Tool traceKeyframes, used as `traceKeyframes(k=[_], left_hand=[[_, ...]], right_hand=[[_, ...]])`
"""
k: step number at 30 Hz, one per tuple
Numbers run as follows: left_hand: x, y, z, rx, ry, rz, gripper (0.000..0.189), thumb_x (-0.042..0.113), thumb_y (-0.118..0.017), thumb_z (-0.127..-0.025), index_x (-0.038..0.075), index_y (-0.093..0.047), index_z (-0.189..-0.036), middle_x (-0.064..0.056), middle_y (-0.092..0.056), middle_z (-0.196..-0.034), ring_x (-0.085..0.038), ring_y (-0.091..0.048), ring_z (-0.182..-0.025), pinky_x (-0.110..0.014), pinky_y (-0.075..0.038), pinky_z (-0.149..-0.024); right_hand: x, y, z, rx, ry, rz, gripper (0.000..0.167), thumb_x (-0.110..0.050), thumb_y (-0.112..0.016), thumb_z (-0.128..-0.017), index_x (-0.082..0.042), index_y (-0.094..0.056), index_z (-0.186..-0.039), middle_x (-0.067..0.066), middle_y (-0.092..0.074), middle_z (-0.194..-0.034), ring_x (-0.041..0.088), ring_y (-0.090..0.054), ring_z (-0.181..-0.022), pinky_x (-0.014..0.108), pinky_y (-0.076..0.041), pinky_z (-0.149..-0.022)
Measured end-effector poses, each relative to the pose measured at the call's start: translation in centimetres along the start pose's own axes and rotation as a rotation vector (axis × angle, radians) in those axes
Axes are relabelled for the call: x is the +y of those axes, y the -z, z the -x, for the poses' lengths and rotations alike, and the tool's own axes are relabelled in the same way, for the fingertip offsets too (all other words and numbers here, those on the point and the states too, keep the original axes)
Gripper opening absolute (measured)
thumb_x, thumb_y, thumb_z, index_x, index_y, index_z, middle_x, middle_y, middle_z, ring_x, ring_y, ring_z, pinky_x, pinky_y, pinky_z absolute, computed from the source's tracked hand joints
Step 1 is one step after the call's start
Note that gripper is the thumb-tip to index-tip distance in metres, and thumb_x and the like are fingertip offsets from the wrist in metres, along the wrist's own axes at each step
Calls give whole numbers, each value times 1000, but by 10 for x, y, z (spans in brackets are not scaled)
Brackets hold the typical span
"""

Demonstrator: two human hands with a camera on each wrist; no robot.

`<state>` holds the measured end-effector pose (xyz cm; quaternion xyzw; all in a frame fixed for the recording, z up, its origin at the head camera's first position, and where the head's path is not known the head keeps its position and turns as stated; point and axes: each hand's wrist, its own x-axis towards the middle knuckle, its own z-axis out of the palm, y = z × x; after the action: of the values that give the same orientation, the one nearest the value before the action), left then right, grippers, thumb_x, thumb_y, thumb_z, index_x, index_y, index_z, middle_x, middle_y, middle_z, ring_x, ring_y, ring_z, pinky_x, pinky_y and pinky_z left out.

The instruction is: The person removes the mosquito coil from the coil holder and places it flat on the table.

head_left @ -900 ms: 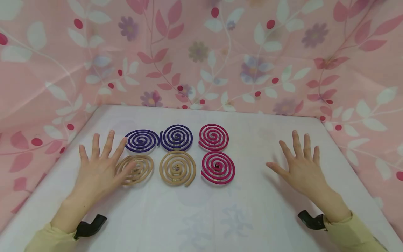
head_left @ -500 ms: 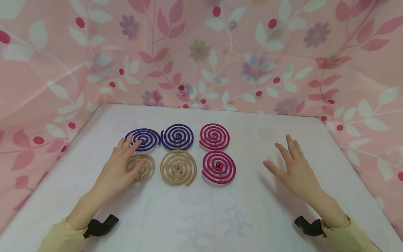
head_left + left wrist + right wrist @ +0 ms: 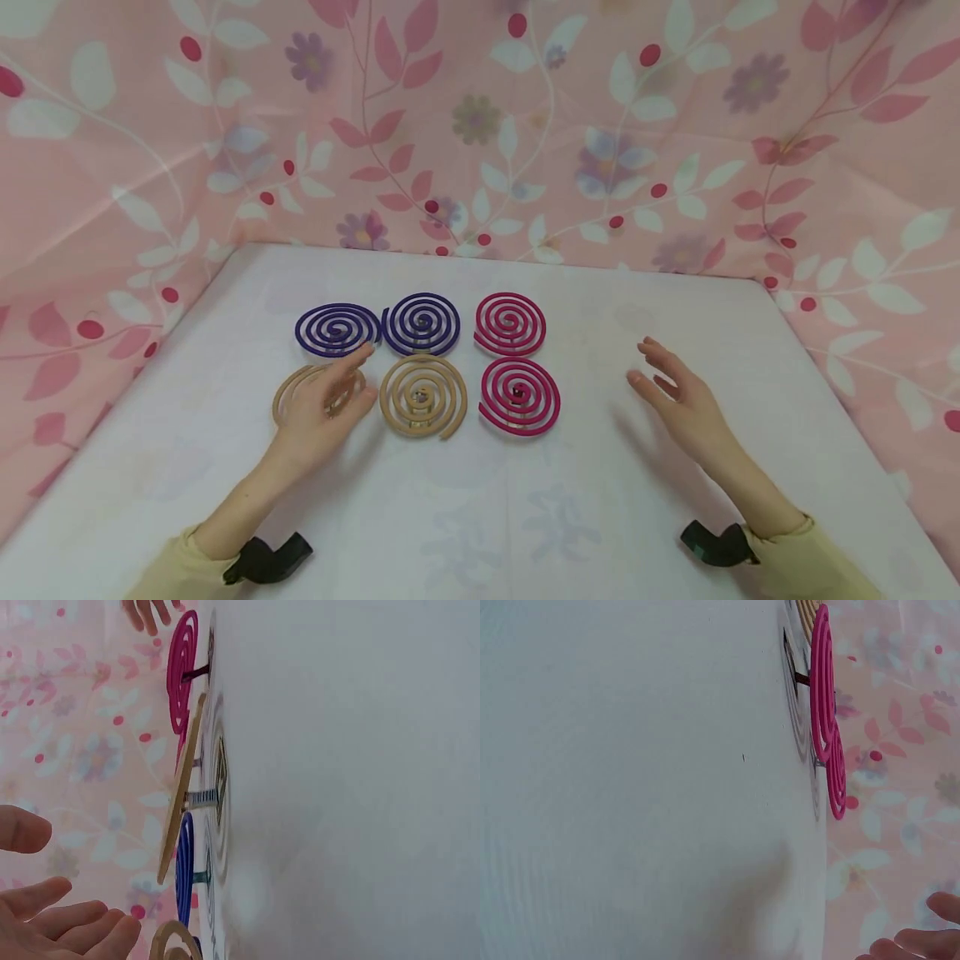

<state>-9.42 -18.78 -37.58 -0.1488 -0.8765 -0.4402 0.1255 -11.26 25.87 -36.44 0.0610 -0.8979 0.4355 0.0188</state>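
Two rows of mosquito coils on small stands occupy the table's left and middle. At the back are a purple coil (image 3: 337, 331), another purple coil (image 3: 422, 322) and a pink coil (image 3: 509, 322). In front are a left tan coil (image 3: 281, 393), a middle tan coil (image 3: 422, 393) and a second pink coil (image 3: 519, 393). My left hand (image 3: 315, 421) hovers over the left tan coil, partly covering it, fingertips near the middle tan coil but apart from it. My right hand (image 3: 682, 412) is raised right of the pink coils, fingers loosely bent, holding nothing.
A white cloth covers the table (image 3: 465, 517). A pink flowered curtain (image 3: 480, 125) hangs behind it and at both sides. Each wrist carries a black camera mount (image 3: 268, 558). A metal stand (image 3: 202, 798) props the middle tan coil above the surface.
My left hand has moved right across the left tan coil, its spread fingers drawing together. The right hand has turned inward, its fingers bending and closing up. The coils stay in place.
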Motion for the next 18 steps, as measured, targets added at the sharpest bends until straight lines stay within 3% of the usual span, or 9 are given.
traceKeyframes(k=[4, 10, 14, 18], left_hand=[[5, -9, 0, -61, 65, 232, 50, 2, -62, -96, -4, -47, -144, -29, -52, -142, -45, -52, -129, -14, -43, -102], [14, -24, 2, -119, 125, 366, 48, 4, -59, -99, -6, -46, -143, -27, -50, -145, -41, -49, -133, -14, -44, -102], [20, -35, 4, -183, 210, 522, 46, 10, -53, -102, -7, -43, -145, -26, -47, -148, -27, -53, -133, -18, -47, -102], [26, -47, 4, -218, 301, 649, 47, 14, -48, -105, -7, -40, -147, -26, -43, -151, -23, -52, -133, -29, -49, -105]], right_hand=[[-5, -7, -3, -44, -63, -90, 57, -40, -54, -102, -11, -43, -150, 8, -40, -158, 29, -41, -142, 33, -41, -113], [-13, -16, -9, -105, -119, -333, 57, -40, -51, -104, -6, -43, -148, 12, -45, -151, 12, -52, -130, 12, -43, -103], [-19, -22, -17, -145, -144, -511, 58, -40, -51, -104, 1, -43, -146, 4, -49, -144, 9, -55, -127, 24, -46, -107], [-23, -27, -23, -187, -177, -606, 62, -43, -50, -104, 2, -41, -146, -2, -53, -140, 21, -50, -135, 35, -42, -113]])
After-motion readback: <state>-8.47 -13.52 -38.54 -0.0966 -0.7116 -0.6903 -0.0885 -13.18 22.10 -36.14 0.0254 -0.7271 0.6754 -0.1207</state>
